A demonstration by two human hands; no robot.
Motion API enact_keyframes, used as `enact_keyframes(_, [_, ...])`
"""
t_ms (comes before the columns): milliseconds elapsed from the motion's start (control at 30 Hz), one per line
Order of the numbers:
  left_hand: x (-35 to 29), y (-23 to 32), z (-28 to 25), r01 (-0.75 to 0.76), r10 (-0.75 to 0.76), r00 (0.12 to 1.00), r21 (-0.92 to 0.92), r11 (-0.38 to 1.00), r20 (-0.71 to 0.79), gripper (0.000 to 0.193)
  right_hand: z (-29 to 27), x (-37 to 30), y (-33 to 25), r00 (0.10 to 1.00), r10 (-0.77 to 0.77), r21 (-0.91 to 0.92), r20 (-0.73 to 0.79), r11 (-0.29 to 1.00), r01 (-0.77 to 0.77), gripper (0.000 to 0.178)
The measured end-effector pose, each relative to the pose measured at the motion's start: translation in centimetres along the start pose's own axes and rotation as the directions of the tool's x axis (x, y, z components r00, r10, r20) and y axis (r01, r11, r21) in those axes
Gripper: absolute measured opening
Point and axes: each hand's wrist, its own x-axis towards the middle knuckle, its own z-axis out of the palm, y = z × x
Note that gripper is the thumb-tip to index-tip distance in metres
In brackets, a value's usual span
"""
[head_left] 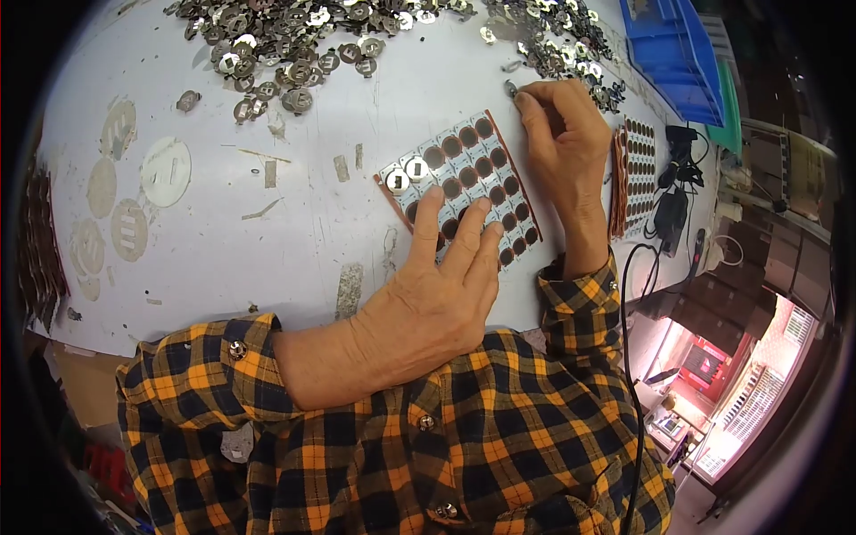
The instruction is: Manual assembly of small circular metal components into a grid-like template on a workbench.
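A panel of small circuit boards (465, 183) with rows of dark round spots lies tilted on the white table. Two bright metal discs with slots sit at its upper left corner. My left hand (432, 299) rests across the panel's lower left part, fingers stretched out and slightly spread, hiding some of the boards. Beyond the panel's upper right corner, my right hand (571, 134) pinches a small metal piece (511, 88) between thumb and forefinger. Its exact kind is too small to tell. Close by lies a heap of small metal clips (571, 53).
A larger pile of slotted metal discs (294, 49) spreads at the back. Stacked board panels (635, 174) stand on the right, beside black cables and an adapter (670, 212). A blue bin (675, 58) sits far right. More panels (37, 250) line the left edge.
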Motion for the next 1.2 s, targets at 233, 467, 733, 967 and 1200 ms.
enact_keyframes(233, [-0.2, 0.1, 0.1, 0.038, -0.038, 0.999, 0.000, 0.999, -0.005, 0.031, -2.1, 0.6, -2.2, 0.774, 0.510, 0.562, 0.377, 0.538, -0.628, 0.021])
enact_keyframes(467, [0.0, 0.0, -0.1, 0.037, -0.037, 0.999, -0.003, 0.999, -0.003, 0.029, -2.7, 0.7, -1.7, 0.712, 0.532, 0.642, 0.458, 0.356, -0.679, 0.017])
enact_keyframes(733, [0.0, 0.0, -0.1, 0.042, -0.042, 0.999, 0.004, 0.999, 0.006, 0.029, -2.9, 0.3, -1.2, 0.764, 0.476, 0.431, 0.435, 0.635, -0.641, 0.015])
enact_keyframes(967, [-0.1, 0.0, 0.0, 0.034, -0.034, 0.999, 0.021, 0.999, 0.013, 0.030, -3.9, 0.6, -2.9, 0.724, 0.420, 0.548, 0.547, 0.475, -0.689, 0.016])
enact_keyframes(1200, [0.1, -0.1, -0.6, 0.041, -0.041, 0.999, -0.017, 0.999, -0.030, 0.032, -2.5, 0.3, -4.2, 0.724, 0.332, 0.601, 0.604, 0.407, -0.688, 0.017])
